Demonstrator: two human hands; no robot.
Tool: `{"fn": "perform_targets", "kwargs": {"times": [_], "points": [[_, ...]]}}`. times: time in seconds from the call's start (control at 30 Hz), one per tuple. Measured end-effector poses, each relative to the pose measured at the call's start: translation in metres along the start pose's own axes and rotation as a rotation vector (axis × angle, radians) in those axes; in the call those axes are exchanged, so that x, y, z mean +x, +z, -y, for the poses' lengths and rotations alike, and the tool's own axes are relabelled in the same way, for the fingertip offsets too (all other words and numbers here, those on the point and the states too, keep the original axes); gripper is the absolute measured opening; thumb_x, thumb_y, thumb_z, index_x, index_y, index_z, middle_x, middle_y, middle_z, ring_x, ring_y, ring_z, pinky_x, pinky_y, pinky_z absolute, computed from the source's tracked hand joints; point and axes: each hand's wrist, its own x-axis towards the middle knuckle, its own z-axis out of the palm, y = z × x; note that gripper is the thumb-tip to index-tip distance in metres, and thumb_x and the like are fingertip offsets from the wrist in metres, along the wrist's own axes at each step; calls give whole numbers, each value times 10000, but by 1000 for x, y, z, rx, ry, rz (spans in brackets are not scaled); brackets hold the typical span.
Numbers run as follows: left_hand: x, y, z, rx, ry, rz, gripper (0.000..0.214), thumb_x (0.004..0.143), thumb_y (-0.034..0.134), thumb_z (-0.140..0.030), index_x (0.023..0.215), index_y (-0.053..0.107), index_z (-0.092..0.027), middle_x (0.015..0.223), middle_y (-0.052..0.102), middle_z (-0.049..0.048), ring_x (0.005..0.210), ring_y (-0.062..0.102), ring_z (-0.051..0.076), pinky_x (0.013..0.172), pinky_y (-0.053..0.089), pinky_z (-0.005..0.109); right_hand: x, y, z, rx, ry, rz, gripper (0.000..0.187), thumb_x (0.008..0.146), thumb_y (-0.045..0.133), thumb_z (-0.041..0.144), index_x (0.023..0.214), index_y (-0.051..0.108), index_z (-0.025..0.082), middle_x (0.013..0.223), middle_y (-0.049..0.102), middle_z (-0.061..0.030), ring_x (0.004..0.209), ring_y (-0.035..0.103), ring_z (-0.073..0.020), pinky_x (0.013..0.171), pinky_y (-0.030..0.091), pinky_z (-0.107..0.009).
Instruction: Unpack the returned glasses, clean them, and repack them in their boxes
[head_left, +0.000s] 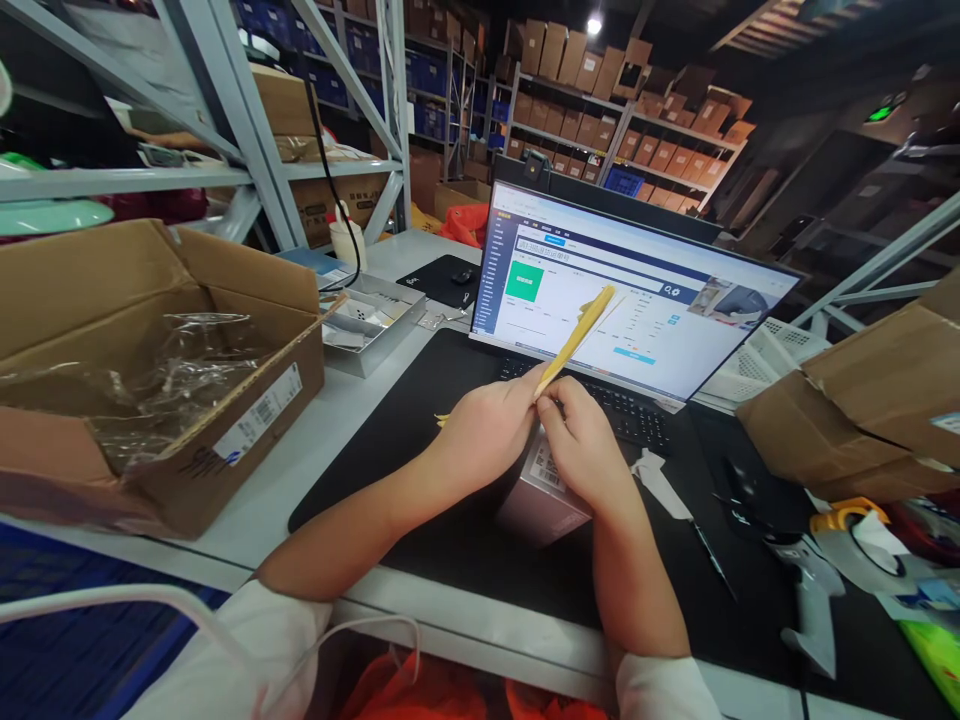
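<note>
My left hand [484, 428] and my right hand [583, 447] meet above the black desk mat [420, 440], in front of the keyboard [622, 410]. Both pinch the lower end of a long yellow paper strip [579, 332], which sticks up and to the right across the monitor [637, 290]. A short yellow end shows left of my left hand. Under my hands lies a small pale box with a barcode label [544, 485], partly hidden by them. A white paper scrap [660, 480] lies just right of my right hand.
An open cardboard box with clear plastic wrap [161, 390] stands at the left. A metal tray [371, 320] sits behind it. Cardboard boxes [855, 410], a tape dispenser [862, 530] and a grey handheld scanner [814, 595] crowd the right. Shelving with cartons fills the background.
</note>
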Motion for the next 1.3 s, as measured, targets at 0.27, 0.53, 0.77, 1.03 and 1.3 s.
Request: {"fn": "perform_targets", "kwargs": {"times": [0.27,0.53,0.77,1.03,1.3], "points": [[-3,6,2,97,48,9,444,1031,403,-184,1465,422,-97,1046,750,113,894,733,247,764,588,378,0,-1,-2,19,18,0,171,1027,417,272,931,552,231,948,630,-29,883,585,-207,783,419,-344],[-6,15,2,174,128,-53,464,1006,409,-129,1469,390,-97,990,742,108,841,725,234,714,577,354,2,-2,1,53,128,2,180,987,435,267,884,577,229,945,669,-37,864,602,-218,780,423,-355],[-6,17,3,131,125,-60,464,1000,432,-148,1461,406,-97,993,747,106,821,726,235,703,583,360,3,-3,4,62,171,-39,170,941,468,240,822,589,222,896,676,-27,826,601,-209,744,407,-341],[-1,8,2,-6,-1,-39,459,1014,464,-200,1472,444,-174,1086,759,78,907,745,234,768,592,356,4,-1,1,87,101,-99,166,920,493,216,776,575,218,813,638,1,771,580,-174,717,402,-305],[1,3,6,-86,-63,-5,488,975,541,-188,1456,468,-229,1201,737,69,1028,736,240,847,580,341,3,0,-2,94,67,-192,165,885,506,229,745,592,220,759,657,-3,735,589,-183,709,424,-306]]}}
